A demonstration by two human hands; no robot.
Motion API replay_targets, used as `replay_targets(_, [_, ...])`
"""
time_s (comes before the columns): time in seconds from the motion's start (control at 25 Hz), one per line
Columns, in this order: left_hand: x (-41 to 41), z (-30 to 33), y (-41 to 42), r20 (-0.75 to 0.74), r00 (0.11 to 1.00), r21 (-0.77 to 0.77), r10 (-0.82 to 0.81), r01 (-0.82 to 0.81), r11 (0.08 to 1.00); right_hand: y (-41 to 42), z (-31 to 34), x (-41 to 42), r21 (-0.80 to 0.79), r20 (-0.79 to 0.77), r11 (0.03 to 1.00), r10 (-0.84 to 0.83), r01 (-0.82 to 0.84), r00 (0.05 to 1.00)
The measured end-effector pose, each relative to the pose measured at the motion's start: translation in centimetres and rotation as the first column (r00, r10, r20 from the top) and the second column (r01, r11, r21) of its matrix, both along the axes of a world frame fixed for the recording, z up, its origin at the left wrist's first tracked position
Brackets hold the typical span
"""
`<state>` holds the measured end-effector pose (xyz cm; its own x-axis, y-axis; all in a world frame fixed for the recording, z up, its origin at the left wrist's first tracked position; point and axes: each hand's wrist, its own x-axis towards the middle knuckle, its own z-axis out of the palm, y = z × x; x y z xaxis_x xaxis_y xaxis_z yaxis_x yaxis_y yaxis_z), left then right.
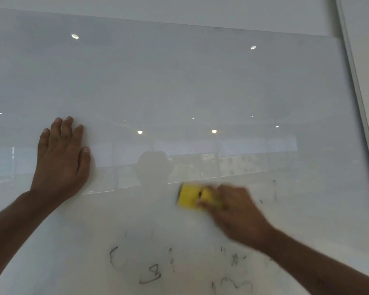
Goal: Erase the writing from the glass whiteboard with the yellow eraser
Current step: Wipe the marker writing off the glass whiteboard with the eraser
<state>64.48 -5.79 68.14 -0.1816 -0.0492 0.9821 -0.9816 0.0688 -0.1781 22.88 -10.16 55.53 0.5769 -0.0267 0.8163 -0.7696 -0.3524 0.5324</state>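
Note:
The glass whiteboard (179, 86) fills most of the view and mirrors ceiling lights and windows. My right hand (237, 211) is blurred and grips the yellow eraser (189, 196), pressed flat against the glass right of centre. My left hand (61, 160) lies flat on the board at the left, fingers spread and pointing up, holding nothing. Smeared black writing (151, 273) sits low on the board below the eraser, with more marks (232, 284) at the bottom right. Faint strokes (274, 192) show to the right of my right hand.
A metal frame strip (358, 99) runs diagonally down the right side beside the board's edge. Plain white wall (179, 9) lies above the board's top edge.

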Motion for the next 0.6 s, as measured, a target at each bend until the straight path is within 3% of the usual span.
replay_targets(0.08, [0.3, -0.1, 0.0, -0.002, 1.000, 0.001, 0.010, -0.010, 1.000, -0.2, 4.3, -2.5, -0.033, 0.436, 0.996, -0.055, 0.078, 0.898])
replay_targets(0.16, [0.5, -0.4, 0.0, 0.000, 1.000, 0.003, 0.015, -0.015, 1.000, 0.0, 6.4, -3.2, 0.002, 0.749, 1.000, -0.020, 0.029, 0.662])
replay_targets(0.2, [0.8, -0.7, 0.1, 0.002, 1.000, 0.006, 0.019, -0.019, 1.000, 0.1, 6.4, -2.1, 0.030, 0.831, 0.999, -0.017, -0.014, 0.557])
replay_targets(0.24, [1.0, -1.0, 0.3, 0.000, 1.000, 0.009, 0.021, -0.021, 1.000, 0.2, 5.8, -0.2, 0.036, 0.853, 0.999, -0.021, -0.018, 0.521])
replay_targets(0.28, [1.3, -1.5, 0.4, -0.007, 1.000, 0.014, 0.023, -0.023, 1.000, 0.2, 4.3, 2.4, 0.029, 0.827, 1.000, -0.027, 0.004, 0.561])
replay_targets(0.32, [1.5, -1.9, 0.5, -0.014, 1.000, 0.020, 0.023, -0.023, 1.000, 0.5, 2.1, 5.1, 0.018, 0.741, 1.000, -0.015, 0.002, 0.671])
replay_targets(0.4, [2.0, -2.6, 0.6, -0.021, 0.999, 0.036, 0.024, -0.023, 0.999, 1.3, -4.4, 10.2, 0.018, 0.369, 0.998, 0.044, -0.054, 0.929])
replay_targets(0.44, [2.2, -2.8, 0.7, -0.018, 1.000, 0.040, 0.022, -0.022, 0.999, 1.9, -8.1, 11.9, 0.022, 0.126, 0.997, 0.077, -0.080, 0.989])
replay_targets(0.52, [2.9, -3.5, 1.0, -0.016, 1.000, 0.049, 0.021, -0.020, 0.999, 2.7, -12.5, 13.0, 0.008, -0.228, 0.992, 0.126, -0.127, 0.965])
replay_targets(0.6, [3.6, -4.3, 1.2, -0.021, 1.000, 0.056, 0.015, -0.014, 0.998, 2.8, -10.5, 12.7, 0.001, -0.301, 0.989, 0.140, -0.146, 0.943])
